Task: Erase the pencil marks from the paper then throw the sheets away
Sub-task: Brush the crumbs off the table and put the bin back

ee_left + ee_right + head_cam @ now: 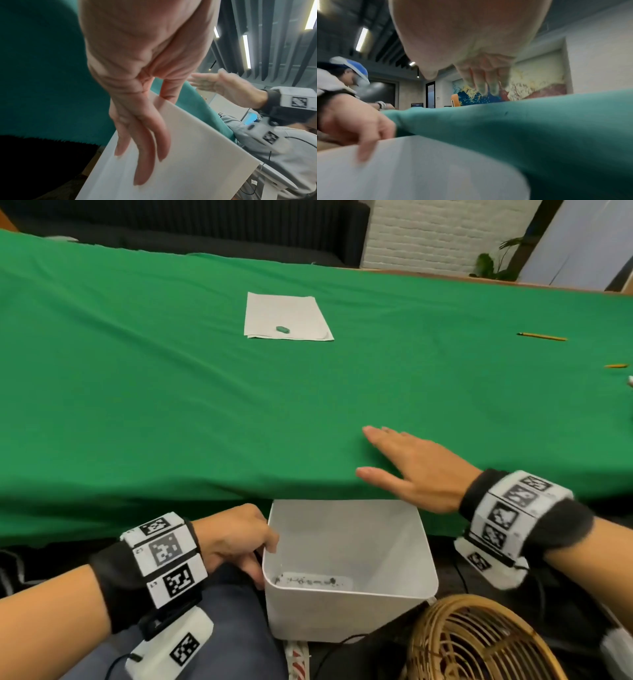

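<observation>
Left hand (pixel 236 537) grips smooth white square bin (pixel 346 604) rim; right hand (pixel 416 469) flat, fingers spread

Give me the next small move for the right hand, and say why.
Probably reach the right hand forward to the paper. The hand is open and empty at the near table edge, and the sheets lie far across the cloth with the eraser on them. The left hand already holds the bin rim below the edge.

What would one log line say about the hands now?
left hand: grips white bin rim | right hand: open over table edge | paper, eraser: untouched
</observation>
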